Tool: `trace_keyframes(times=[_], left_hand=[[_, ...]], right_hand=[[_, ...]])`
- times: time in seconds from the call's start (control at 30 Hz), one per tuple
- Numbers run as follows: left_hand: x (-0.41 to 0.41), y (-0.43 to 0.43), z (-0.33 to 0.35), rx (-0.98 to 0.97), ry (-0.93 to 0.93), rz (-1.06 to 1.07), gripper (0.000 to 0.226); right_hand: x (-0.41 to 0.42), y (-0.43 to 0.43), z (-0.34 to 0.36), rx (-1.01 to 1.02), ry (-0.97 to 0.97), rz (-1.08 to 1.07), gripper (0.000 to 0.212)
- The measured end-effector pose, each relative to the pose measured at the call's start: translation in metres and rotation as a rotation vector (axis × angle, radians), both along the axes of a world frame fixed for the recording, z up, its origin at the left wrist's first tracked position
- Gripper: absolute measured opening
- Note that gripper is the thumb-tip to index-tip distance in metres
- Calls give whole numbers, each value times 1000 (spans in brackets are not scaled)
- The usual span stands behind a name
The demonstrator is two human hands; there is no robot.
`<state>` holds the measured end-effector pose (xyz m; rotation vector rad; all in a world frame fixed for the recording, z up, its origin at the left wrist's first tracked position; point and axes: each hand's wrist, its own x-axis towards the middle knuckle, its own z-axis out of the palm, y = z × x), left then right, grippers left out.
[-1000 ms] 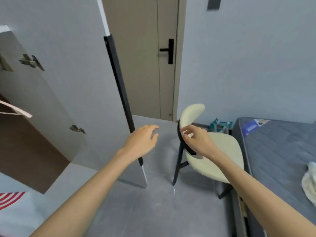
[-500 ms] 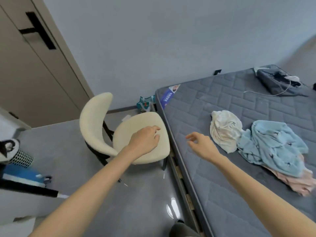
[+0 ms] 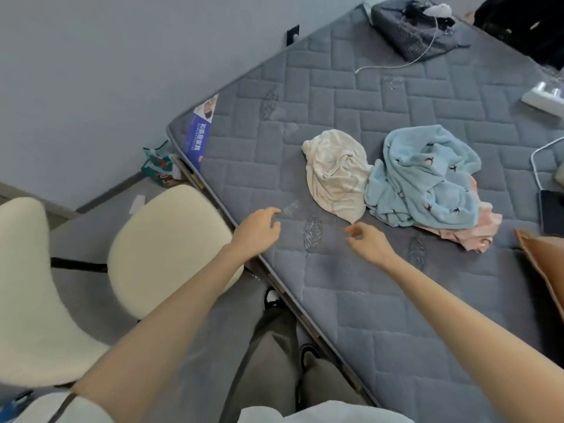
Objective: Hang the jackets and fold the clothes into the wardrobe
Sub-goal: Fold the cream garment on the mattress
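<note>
From the head view I see both bare arms reaching forward over a grey quilted mattress [image 3: 351, 96] that runs diagonally from the lower middle to the upper right of the frame. My left hand [image 3: 259, 232] hovers at the mattress edge, left of centre, its grip loosely spread with curled fingers and holding nothing. My right hand [image 3: 367, 241] hangs just right of centre above the mattress, fingers half curled, thumb and forefinger apart, also empty. The clothes lie in a heap right of centre, beyond both hands and untouched: a crumpled cream garment [image 3: 334, 175] nearest the hands, a light blue fleece garment [image 3: 424, 178] with small dark motifs touching its right side, and a pink garment [image 3: 470, 232] partly under the blue one. At the lower left stands a cream chair [image 3: 164, 245], its seat just beside the mattress edge. A tan cushion-like thing [image 3: 546, 261] juts in at the right edge. In the upper right a dark folded item [image 3: 409, 35] lies on the mattress with a white cable [image 3: 396, 66] trailing from it. At the bottom centre I see grey trousers [image 3: 274, 346] and dark shoes on the grey floor.
</note>
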<state>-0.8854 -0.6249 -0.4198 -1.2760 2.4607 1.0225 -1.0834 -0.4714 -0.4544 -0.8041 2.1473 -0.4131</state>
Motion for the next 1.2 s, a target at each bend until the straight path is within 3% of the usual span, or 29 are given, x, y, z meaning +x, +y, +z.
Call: trace_keyframes(times=[0.27,0.63,0.83,0.9,1.03,1.2], left_hand=[[-89,-64,-108,227,11,-23,39],[-148,-82,-259,405,20,107,39],[-143,-64,-306,474,35,173,40],[-142,-59,-310,537,55,257,40],[-144,-50,-310,792,152,647,47],[-143,-35,-312,878,161,765,50]], right_hand=[[-52,-36,-95,110,-3,-249,46],[-113,-67,-239,123,117,-150,50],[-126,-67,-273,-60,249,-183,19],[-131,-66,-268,-73,194,-118,14],[-109,-53,-235,-38,-99,126,10],[-64,-27,-219,123,-385,346,15]])
